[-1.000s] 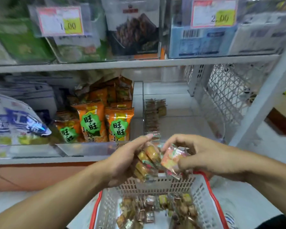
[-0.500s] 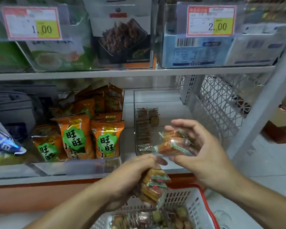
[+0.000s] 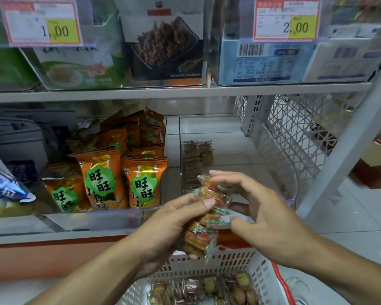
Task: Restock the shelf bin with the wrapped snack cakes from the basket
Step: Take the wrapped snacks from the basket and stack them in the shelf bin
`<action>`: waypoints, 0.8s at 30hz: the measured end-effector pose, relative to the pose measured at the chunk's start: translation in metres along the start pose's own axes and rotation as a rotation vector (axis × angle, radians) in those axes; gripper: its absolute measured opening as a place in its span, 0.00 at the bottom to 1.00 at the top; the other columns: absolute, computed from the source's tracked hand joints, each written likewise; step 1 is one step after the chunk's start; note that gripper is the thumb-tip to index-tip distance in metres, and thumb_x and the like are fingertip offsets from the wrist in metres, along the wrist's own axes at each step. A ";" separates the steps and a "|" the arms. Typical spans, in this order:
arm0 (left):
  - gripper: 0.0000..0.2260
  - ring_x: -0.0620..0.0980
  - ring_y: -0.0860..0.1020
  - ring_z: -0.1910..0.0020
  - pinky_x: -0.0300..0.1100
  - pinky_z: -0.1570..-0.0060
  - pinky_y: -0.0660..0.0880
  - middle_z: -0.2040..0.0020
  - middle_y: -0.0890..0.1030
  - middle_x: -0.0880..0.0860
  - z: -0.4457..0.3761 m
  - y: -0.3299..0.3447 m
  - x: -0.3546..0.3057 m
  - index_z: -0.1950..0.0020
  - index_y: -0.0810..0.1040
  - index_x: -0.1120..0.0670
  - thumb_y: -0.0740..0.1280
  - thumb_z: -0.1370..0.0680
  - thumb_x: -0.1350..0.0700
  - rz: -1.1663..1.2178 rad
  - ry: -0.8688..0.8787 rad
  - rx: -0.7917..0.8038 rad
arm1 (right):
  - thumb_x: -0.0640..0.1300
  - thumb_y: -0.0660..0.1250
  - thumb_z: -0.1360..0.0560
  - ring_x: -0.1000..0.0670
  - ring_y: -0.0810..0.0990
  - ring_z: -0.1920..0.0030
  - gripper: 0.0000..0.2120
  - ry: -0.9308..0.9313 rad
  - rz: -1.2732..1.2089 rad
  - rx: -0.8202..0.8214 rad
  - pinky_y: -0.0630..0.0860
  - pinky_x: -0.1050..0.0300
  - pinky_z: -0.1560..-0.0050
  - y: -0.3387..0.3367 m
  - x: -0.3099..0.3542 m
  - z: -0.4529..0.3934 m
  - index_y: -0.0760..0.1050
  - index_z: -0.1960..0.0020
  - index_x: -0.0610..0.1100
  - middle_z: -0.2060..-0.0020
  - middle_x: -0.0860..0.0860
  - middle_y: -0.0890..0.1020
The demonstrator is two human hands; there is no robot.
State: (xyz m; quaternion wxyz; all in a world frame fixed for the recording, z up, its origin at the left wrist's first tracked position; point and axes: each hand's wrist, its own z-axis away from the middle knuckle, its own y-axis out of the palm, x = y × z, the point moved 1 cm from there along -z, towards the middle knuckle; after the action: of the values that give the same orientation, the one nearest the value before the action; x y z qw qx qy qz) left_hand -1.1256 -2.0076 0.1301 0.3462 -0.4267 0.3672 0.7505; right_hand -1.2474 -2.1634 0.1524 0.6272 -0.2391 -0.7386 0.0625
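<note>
While the shelf (image 3: 178, 92) fills the upper view with its price tags (image 3: 286, 19) and packets, a clear bin (image 3: 216, 119) sits on the lower level at the right, with a short row of brown cakes standing along its left wall. Just left of the bin stand orange snack bags (image 3: 143, 181). At the bottom edge a white basket (image 3: 227, 260) with a red rim holds more wrapped cakes. Both forearms reach up from the lower corners and meet in front of the bin's near wall, above the basket. The left hand (image 3: 172, 225) is turned palm inward, its fingers curled around a stack of cakes (image 3: 199, 236), thumb lying across the top. The right hand (image 3: 264, 219) is arched over from the right, fingers bent and thumb tucked beneath, pinching the upper cakes at their right ends. The held cakes are orange-brown in clear wrappers with green crimped ends, and lie outside the bin.
</note>
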 end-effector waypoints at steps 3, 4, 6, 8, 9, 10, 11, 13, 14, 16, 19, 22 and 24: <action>0.19 0.56 0.83 0.56 0.51 0.58 0.76 0.50 0.86 0.52 0.000 -0.002 0.002 0.39 0.82 0.46 0.77 0.27 0.41 -0.056 0.030 -0.021 | 0.39 0.63 0.22 0.49 0.77 0.33 0.14 0.024 -0.281 -0.056 0.75 0.48 0.33 0.001 -0.002 -0.002 0.81 0.40 0.49 0.35 0.52 0.80; 0.19 0.60 0.85 0.52 0.56 0.53 0.78 0.46 0.87 0.53 0.000 -0.002 0.003 0.39 0.82 0.44 0.77 0.27 0.42 -0.079 0.049 -0.032 | 0.43 0.65 0.20 0.49 0.79 0.35 0.10 0.040 -0.330 -0.102 0.77 0.49 0.34 0.001 -0.003 -0.004 0.83 0.43 0.47 0.37 0.50 0.81; 0.18 0.60 0.85 0.44 0.58 0.44 0.79 0.43 0.87 0.52 0.001 -0.002 0.004 0.39 0.81 0.40 0.77 0.27 0.42 -0.152 0.118 -0.065 | 0.45 0.69 0.22 0.48 0.81 0.38 0.09 0.070 -0.405 -0.175 0.79 0.54 0.38 0.001 -0.006 -0.007 0.82 0.44 0.45 0.41 0.49 0.83; 0.18 0.53 0.86 0.46 0.46 0.48 0.83 0.44 0.87 0.49 0.002 -0.002 0.004 0.38 0.80 0.40 0.76 0.26 0.43 -0.281 0.230 -0.113 | 0.41 0.72 0.28 0.49 0.81 0.38 0.17 0.106 -0.488 -0.198 0.80 0.57 0.43 0.001 -0.009 -0.008 0.79 0.40 0.45 0.41 0.49 0.84; 0.17 0.53 0.86 0.48 0.40 0.53 0.82 0.45 0.86 0.49 0.003 -0.002 0.004 0.38 0.80 0.41 0.76 0.25 0.46 -0.320 0.278 -0.128 | 0.41 0.74 0.31 0.49 0.81 0.38 0.22 0.132 -0.522 -0.199 0.80 0.58 0.45 0.000 -0.010 -0.008 0.78 0.38 0.46 0.40 0.50 0.83; 0.16 0.53 0.86 0.50 0.35 0.56 0.81 0.45 0.86 0.48 0.004 0.000 0.004 0.37 0.80 0.42 0.76 0.24 0.49 -0.333 0.310 -0.133 | 0.41 0.75 0.33 0.50 0.81 0.37 0.26 0.166 -0.545 -0.197 0.80 0.59 0.46 -0.001 -0.010 -0.007 0.77 0.36 0.47 0.39 0.51 0.83; 0.15 0.53 0.85 0.49 0.33 0.57 0.80 0.45 0.86 0.48 0.004 0.000 0.004 0.37 0.80 0.42 0.76 0.23 0.51 -0.349 0.335 -0.130 | 0.41 0.76 0.35 0.51 0.82 0.37 0.28 0.208 -0.562 -0.185 0.80 0.60 0.46 -0.001 -0.011 -0.008 0.77 0.35 0.48 0.38 0.51 0.82; 0.15 0.48 0.84 0.47 0.32 0.54 0.79 0.43 0.85 0.46 0.005 0.000 0.005 0.36 0.80 0.43 0.74 0.21 0.51 -0.391 0.374 -0.128 | 0.42 0.76 0.33 0.50 0.82 0.38 0.27 0.292 -0.577 -0.125 0.79 0.60 0.42 -0.003 -0.011 -0.008 0.78 0.34 0.47 0.39 0.49 0.83; 0.15 0.45 0.84 0.45 0.32 0.51 0.79 0.42 0.85 0.46 0.005 0.000 0.005 0.36 0.79 0.43 0.74 0.21 0.51 -0.405 0.384 -0.129 | 0.41 0.75 0.32 0.49 0.83 0.39 0.25 0.322 -0.577 -0.086 0.79 0.60 0.41 -0.004 -0.010 -0.008 0.79 0.35 0.46 0.40 0.47 0.84; 0.16 0.42 0.83 0.44 0.32 0.48 0.77 0.42 0.85 0.44 0.004 -0.002 0.004 0.36 0.79 0.41 0.74 0.23 0.48 -0.427 0.395 -0.146 | 0.41 0.73 0.30 0.48 0.84 0.41 0.21 0.363 -0.561 -0.037 0.79 0.60 0.41 -0.009 -0.008 -0.008 0.81 0.37 0.43 0.43 0.44 0.85; 0.17 0.42 0.83 0.45 0.34 0.48 0.77 0.43 0.85 0.43 0.002 -0.004 0.005 0.38 0.79 0.39 0.73 0.26 0.43 -0.437 0.409 -0.172 | 0.41 0.72 0.29 0.46 0.85 0.44 0.20 0.417 -0.573 -0.051 0.81 0.57 0.42 -0.017 -0.007 -0.009 0.79 0.37 0.41 0.44 0.42 0.86; 0.18 0.43 0.84 0.47 0.36 0.51 0.79 0.44 0.85 0.43 0.000 -0.004 0.004 0.38 0.79 0.37 0.72 0.28 0.40 -0.422 0.419 -0.188 | 0.41 0.72 0.30 0.47 0.84 0.49 0.20 0.461 -0.623 -0.082 0.82 0.57 0.50 -0.019 -0.007 -0.009 0.79 0.39 0.41 0.45 0.42 0.85; 0.17 0.43 0.84 0.48 0.36 0.53 0.79 0.45 0.85 0.44 -0.001 -0.003 0.003 0.38 0.80 0.38 0.73 0.27 0.43 -0.414 0.430 -0.198 | 0.41 0.71 0.28 0.47 0.83 0.49 0.18 0.489 -0.666 -0.073 0.83 0.56 0.49 -0.019 -0.007 -0.009 0.80 0.38 0.41 0.43 0.41 0.85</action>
State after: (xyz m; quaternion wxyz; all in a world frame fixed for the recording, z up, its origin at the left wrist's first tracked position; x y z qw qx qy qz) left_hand -1.1240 -2.0058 0.1259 0.3628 -0.6729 0.2624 0.5888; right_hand -1.2430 -2.1848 0.1555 0.7613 -0.0171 -0.6065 -0.2288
